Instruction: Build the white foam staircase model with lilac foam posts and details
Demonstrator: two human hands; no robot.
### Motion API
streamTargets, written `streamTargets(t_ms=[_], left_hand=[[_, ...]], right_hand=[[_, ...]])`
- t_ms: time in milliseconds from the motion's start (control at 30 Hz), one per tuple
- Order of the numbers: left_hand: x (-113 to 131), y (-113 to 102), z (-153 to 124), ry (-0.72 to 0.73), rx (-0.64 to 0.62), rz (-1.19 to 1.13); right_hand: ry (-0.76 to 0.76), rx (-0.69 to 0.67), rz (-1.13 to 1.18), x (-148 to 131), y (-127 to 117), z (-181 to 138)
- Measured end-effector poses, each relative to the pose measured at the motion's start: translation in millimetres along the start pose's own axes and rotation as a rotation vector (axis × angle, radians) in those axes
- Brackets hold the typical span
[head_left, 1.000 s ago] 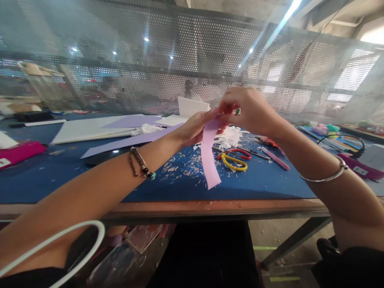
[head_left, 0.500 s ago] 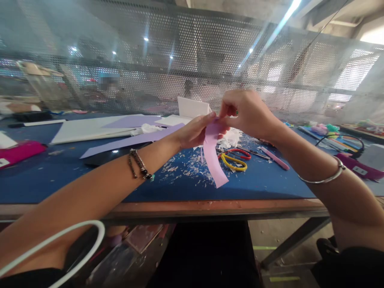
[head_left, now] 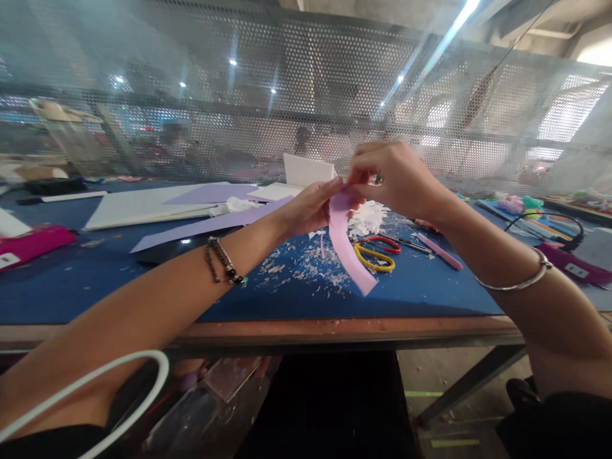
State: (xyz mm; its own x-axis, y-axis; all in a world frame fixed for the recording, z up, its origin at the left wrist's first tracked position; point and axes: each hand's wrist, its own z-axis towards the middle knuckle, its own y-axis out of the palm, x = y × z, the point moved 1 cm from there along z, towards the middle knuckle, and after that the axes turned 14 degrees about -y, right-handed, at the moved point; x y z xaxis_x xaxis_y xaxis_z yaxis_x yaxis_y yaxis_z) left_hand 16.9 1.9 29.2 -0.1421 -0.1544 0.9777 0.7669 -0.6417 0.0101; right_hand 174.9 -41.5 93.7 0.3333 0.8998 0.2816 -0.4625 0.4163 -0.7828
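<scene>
Head view: both hands at one end of a strip

On my feed, the lilac strip (head_left: 340,236) hangs just left of the scissors (head_left: 377,269), its tail curving in front of them. The left hand (head_left: 312,207) grips its top, probably for steadiness; the right hand (head_left: 389,171) is closed, apparently pinching there. I judge the scissors were set down to free both hands.

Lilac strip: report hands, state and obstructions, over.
Left hand gripping upper end; right hand at same end. Lilac strip hanging, curved. Scissors on table close behind; contact unclear.
</scene>
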Motion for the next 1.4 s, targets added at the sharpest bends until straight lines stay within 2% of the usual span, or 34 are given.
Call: streamTargets(t_ms=[167,300,467,633,833,933,1033,1133,1400], left_hand=[[0.8,2.2,2.3,-0.053,0.102,-0.063],[1.6,1.8,-0.6,-0.047,0.148,-0.04],[-3.6,-2.3,-2.4,0.008,0.074,-0.044],[-6.6,1.2,1.0,0.001,-0.019,-0.043],[-4.0,6.9,3.6,-0.02,0.058,-0.045],[-4.5,5.8,3.7,-0.014,0.052,-0.059],[-7.8,3.2,3.2,-0.004,0.036,-0.064],[-11.8,2.5,2.8,-0.028,0.02,-0.075],[-19.3,9.1,0.2,-0.058,0.023,-0.026]], right_hand=[[0.084,0.082,-0.034,0.6,7.3,1.2],[0.055,0.085,-0.007,3.8,8.4,0.2],[-0.045,-0.039,0.048,3.2,3.9,-2.5],[0.032,0.018,0.033,0.3,8.0,-2.9],[0.078,0.107,0.016,7.2,16.3,-6.7],[0.046,0.061,0.02,9.9,14.4,-8.6],[-0.052,-0.012,0.022,10.0,10.4,-10.2],[-0.102,-0.026,0.023,8.9,8.6,-12.0],[0.103,0.037,0.043,3.9,19.3,-13.8]])
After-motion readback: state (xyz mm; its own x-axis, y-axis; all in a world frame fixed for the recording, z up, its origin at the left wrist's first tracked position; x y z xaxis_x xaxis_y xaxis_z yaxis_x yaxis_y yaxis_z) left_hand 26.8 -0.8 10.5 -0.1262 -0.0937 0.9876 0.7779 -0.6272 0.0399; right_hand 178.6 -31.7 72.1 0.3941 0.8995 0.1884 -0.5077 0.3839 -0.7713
